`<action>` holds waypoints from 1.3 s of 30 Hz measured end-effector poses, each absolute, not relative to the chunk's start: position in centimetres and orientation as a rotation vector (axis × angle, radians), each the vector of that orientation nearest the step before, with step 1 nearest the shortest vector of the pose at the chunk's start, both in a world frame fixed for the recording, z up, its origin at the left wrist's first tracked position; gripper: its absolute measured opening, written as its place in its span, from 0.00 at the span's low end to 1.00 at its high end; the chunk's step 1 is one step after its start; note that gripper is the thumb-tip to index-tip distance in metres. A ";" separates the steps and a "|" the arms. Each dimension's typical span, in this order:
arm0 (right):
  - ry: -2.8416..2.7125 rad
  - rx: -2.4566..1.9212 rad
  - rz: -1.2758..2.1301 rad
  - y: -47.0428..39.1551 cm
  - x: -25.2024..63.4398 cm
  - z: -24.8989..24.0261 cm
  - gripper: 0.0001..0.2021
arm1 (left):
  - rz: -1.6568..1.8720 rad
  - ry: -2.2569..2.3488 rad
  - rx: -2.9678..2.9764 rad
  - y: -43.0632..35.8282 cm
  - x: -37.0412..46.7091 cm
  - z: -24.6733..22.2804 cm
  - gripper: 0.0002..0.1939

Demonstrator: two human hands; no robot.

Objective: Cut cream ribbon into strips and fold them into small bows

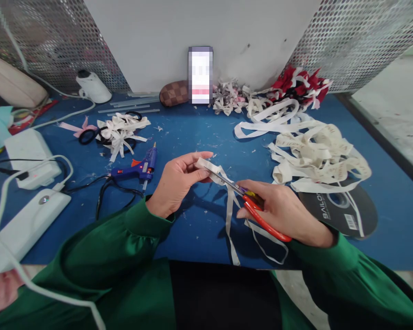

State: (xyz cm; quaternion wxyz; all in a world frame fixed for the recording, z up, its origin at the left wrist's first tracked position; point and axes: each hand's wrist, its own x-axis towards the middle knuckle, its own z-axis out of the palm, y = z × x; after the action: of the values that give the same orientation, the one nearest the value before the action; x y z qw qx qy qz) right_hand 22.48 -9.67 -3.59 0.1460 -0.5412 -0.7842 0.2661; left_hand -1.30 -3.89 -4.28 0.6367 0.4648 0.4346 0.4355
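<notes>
My left hand (181, 181) pinches a folded piece of white ribbon (209, 167) between thumb and fingers above the middle of the table. In my right hand (278, 206) is a pair of scissors with red handles (259, 222), their blades pointing left and lying against the ribbon by my left fingertips. Whether the blades are fully closed is hard to see. Narrow white ribbon ends (230, 229) hang down from between the hands to the table. Another thin ribbon loop (277, 259) lies below the scissors near the front edge.
A blue glue gun (137, 170) lies left of my left hand, near white ribbon bows (119, 130) with black hair ties. Cream ribbon (316, 151) is heaped at right, partly over a black spool (340, 213). A phone (200, 75) stands behind; a white power strip (27, 229) sits left.
</notes>
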 end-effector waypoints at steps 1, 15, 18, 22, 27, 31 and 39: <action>-2.268 -1.557 0.750 -9.6 22.5 -3.6 0.21 | 0.979 0.989 1.069 -3.9 -1.3 -4.3 0.20; -2.266 -1.588 0.747 -9.7 22.4 -3.4 0.18 | 0.945 0.982 1.091 -3.9 -1.5 -4.4 0.19; -2.237 -1.602 0.717 -9.7 22.5 -3.7 0.19 | 0.953 0.996 1.081 -3.9 -1.5 -4.3 0.15; -2.238 -1.622 0.685 -9.6 22.5 -3.7 0.18 | 1.014 1.020 1.070 -3.8 -1.4 -4.1 0.15; -2.256 -1.621 0.656 -9.7 22.6 -3.8 0.18 | 1.061 1.057 1.097 -3.7 -1.3 -4.1 0.15; -2.258 -1.616 0.657 -9.7 22.6 -3.8 0.18 | 1.023 1.048 1.111 -3.8 -1.3 -4.2 0.17; -2.261 -1.620 0.757 -9.8 22.5 -3.5 0.16 | 0.982 1.020 1.135 -3.7 -1.5 -4.1 0.18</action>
State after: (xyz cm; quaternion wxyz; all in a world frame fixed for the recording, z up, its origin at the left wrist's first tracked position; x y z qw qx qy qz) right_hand 22.46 -9.78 -3.46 0.1290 -0.5573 -0.7778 0.2605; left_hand -1.45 -3.73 -4.09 0.6160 0.4926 0.4427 0.4266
